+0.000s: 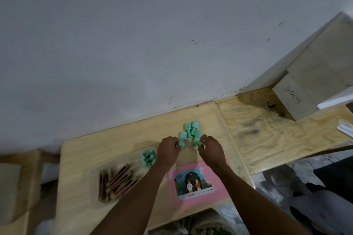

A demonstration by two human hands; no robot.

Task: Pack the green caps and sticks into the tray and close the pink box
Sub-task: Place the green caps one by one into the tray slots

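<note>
Left hand (169,149) and right hand (210,148) each pinch one of the loose green caps (192,129) at frame centre. Grip looks fingertip-only, so lift straight, then seat them upright beside those in the tray (133,160), lower left, by the sticks (116,181). The pink box (200,183) lies lower centre.

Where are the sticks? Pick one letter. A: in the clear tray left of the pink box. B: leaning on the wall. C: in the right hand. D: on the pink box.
A: the sticks lie piled in the clear tray, left of the pink box.
</note>
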